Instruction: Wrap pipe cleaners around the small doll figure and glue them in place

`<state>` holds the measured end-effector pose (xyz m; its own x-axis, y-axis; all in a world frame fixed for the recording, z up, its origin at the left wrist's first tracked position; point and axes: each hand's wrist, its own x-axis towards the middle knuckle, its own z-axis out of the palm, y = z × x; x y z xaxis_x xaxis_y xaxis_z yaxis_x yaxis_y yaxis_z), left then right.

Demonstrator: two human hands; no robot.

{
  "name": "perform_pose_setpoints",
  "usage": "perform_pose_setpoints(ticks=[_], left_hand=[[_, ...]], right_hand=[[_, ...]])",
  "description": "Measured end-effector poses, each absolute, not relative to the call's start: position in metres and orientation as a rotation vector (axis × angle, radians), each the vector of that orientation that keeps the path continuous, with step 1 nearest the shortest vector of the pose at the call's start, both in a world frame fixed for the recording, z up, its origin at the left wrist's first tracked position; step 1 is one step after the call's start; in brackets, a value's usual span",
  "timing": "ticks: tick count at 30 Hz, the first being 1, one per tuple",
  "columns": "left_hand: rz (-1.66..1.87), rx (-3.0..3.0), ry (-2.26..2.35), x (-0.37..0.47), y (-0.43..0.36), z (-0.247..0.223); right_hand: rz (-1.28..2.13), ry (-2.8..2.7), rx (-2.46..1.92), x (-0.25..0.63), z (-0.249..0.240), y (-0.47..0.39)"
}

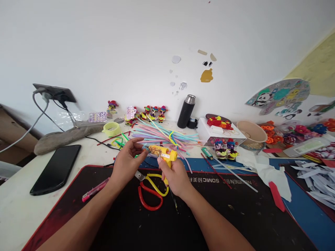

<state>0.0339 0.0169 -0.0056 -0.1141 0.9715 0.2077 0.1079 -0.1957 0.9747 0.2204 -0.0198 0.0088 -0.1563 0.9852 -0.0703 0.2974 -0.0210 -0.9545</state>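
Note:
My right hand point(176, 173) is wrapped round the handle of a yellow hot glue gun point(159, 151), whose nozzle points left. My left hand point(130, 157) is at the nozzle end, fingers curled together. A small bit of green shows by its fingertips, but what they hold is mostly hidden. Scissors point(151, 198) with one red and one yellow handle lie on the black mat point(199, 223) beneath my hands. A pink pen-like tool point(95, 190) rests to the left of my left forearm.
A bundle of pastel pipe cleaners point(162, 134) lies behind my hands. Several small figures point(154, 112) and a black thermos point(186, 111) stand along the wall. A phone point(56, 169) lies left, a white box point(218, 130) right, and white strips point(316, 179) at far right.

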Motion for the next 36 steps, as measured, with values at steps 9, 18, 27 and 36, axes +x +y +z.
perform_pose_setpoints(ticks=[9, 18, 27, 36], left_hand=[[1.399, 1.339, 1.246, 0.034, 0.018, -0.003], [1.38, 1.317, 1.231, 0.035, 0.017, -0.001], [1.358, 1.247, 1.229, 0.037, 0.015, 0.004], [1.341, 1.187, 1.228, 0.036, 0.015, 0.008]], right_hand=[[1.198, -1.54, -1.388, 0.22, 0.009, -0.019], [1.216, -1.517, -1.384, 0.22, 0.007, -0.02], [1.2, -1.515, -1.391, 0.22, 0.007, -0.02], [1.185, -1.513, -1.391, 0.219, 0.01, -0.02]])
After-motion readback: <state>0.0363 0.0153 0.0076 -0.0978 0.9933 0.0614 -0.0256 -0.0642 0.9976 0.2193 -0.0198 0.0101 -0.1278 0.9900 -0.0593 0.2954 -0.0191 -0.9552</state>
